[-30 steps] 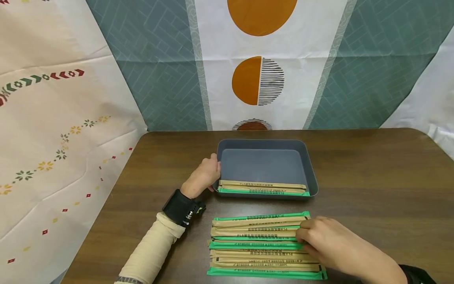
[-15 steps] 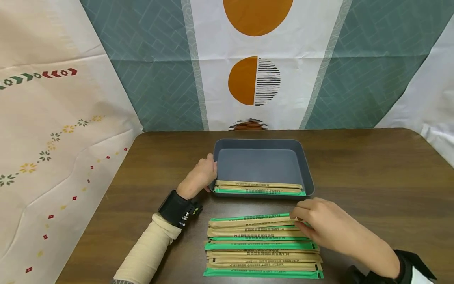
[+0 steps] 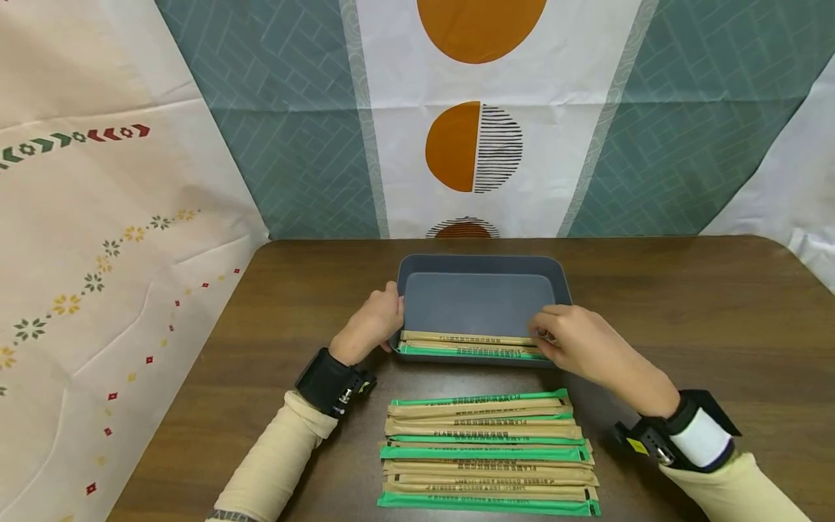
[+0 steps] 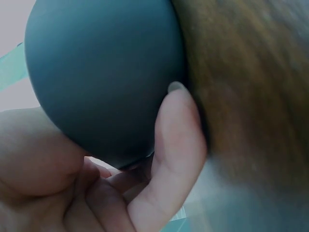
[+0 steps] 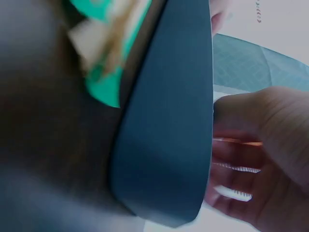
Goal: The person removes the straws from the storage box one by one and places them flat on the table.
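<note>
One tray (image 3: 476, 299), clasped by my left grip (image 3: 369, 323); packets inside (image 3: 466, 338), best set parallel by my right grip (image 3: 577, 341), hold unclear.

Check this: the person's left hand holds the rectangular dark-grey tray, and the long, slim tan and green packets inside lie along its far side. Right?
Not quite: the packets inside lie along the near side, as the head view shows. The left hand does hold the tray.
</note>
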The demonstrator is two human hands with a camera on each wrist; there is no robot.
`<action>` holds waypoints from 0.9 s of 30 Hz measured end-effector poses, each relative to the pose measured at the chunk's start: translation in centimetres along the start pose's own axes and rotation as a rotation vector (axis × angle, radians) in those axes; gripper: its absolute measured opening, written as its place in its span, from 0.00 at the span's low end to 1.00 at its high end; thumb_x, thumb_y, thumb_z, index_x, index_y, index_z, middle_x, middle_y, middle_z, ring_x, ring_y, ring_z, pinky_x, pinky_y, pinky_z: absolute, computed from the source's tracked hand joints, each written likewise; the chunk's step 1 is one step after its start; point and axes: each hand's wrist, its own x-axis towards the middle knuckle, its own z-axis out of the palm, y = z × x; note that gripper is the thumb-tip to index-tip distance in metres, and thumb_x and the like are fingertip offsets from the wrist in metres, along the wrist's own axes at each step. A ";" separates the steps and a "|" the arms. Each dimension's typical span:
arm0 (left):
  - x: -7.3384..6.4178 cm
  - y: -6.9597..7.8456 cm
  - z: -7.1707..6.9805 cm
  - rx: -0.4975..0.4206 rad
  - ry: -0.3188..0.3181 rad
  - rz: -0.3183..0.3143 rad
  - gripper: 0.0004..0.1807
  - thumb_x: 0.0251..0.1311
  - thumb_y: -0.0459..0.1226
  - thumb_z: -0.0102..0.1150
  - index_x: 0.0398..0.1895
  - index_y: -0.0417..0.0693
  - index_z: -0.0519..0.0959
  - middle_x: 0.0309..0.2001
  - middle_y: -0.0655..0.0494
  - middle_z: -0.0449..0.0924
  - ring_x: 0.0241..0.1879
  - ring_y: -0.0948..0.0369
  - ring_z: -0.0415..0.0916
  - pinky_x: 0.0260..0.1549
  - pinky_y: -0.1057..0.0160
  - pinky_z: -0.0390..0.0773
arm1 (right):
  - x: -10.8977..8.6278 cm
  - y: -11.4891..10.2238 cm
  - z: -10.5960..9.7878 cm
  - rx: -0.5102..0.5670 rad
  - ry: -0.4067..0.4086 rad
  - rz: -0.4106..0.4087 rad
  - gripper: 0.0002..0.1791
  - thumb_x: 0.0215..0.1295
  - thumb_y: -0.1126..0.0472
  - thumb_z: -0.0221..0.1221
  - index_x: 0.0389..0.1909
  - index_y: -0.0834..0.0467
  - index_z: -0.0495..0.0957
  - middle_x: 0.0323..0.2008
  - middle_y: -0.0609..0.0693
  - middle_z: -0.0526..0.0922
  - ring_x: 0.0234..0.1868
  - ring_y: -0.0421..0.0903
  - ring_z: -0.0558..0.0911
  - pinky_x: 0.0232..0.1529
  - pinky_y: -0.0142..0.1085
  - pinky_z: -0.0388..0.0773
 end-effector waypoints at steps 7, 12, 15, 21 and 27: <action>-0.1 0.0 0.5 -0.009 -0.003 0.018 0.19 0.72 0.37 0.35 0.58 0.31 0.60 0.38 0.33 0.73 0.10 0.58 0.74 0.10 0.61 0.79 | 1.2 1.1 1.2 0.009 -0.172 0.050 0.05 0.48 0.65 0.68 0.27 0.54 0.82 0.27 0.49 0.82 0.25 0.41 0.78 0.20 0.33 0.77; 0.0 0.1 0.3 0.003 0.007 0.009 0.19 0.72 0.37 0.35 0.58 0.31 0.59 0.37 0.34 0.74 0.09 0.58 0.73 0.11 0.61 0.79 | 1.4 1.4 1.4 -0.004 -0.161 0.035 0.05 0.48 0.67 0.68 0.25 0.54 0.82 0.26 0.49 0.82 0.25 0.41 0.78 0.19 0.33 0.76; 0.1 0.1 0.1 0.007 0.004 0.002 0.20 0.72 0.38 0.35 0.60 0.31 0.58 0.39 0.33 0.75 0.09 0.58 0.74 0.11 0.61 0.79 | 1.4 1.5 1.4 -0.007 -0.154 0.034 0.05 0.48 0.68 0.67 0.27 0.55 0.83 0.27 0.50 0.82 0.25 0.42 0.78 0.19 0.34 0.76; 0.2 0.2 -0.1 0.016 -0.009 -0.020 0.21 0.72 0.38 0.35 0.61 0.31 0.58 0.42 0.32 0.75 0.09 0.58 0.74 0.13 0.60 0.81 | 1.4 1.7 1.7 -0.028 -0.110 -0.006 0.07 0.47 0.70 0.66 0.27 0.57 0.83 0.26 0.50 0.81 0.24 0.42 0.78 0.18 0.33 0.76; 0.1 0.1 0.0 0.015 -0.002 -0.021 0.20 0.72 0.38 0.35 0.59 0.32 0.59 0.41 0.33 0.75 0.09 0.58 0.74 0.13 0.60 0.81 | 1.2 1.9 1.9 -0.061 -0.052 -0.038 0.07 0.46 0.72 0.65 0.25 0.56 0.82 0.24 0.50 0.79 0.22 0.40 0.75 0.16 0.31 0.71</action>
